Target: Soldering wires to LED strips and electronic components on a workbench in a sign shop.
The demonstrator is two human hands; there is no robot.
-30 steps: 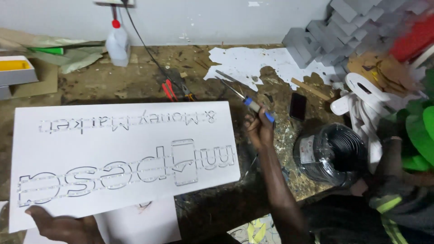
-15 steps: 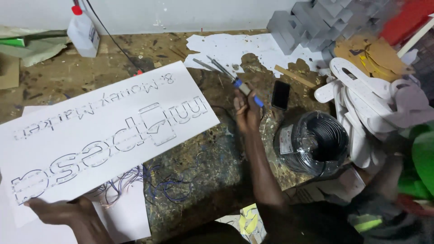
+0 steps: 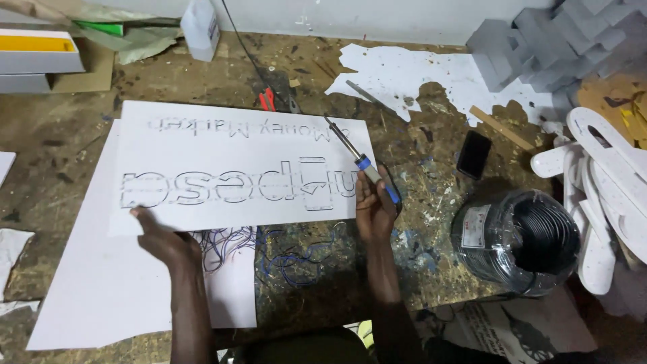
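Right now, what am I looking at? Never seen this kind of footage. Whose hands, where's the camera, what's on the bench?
There is no machine here: a person works with two bare hands, and the single camera sits on their head, looking down at a stained workbench.

The left hand presses on the near edge of a white board with cut-out lettering, which lies over a larger white sheet. The right hand has its grip closed on a soldering iron with a blue collar, tip pointing away over the board.

Around them: a black phone, a wrapped coil of black cable, red-handled pliers, a white bottle, grey foam blocks and white cut-out shapes at the right.
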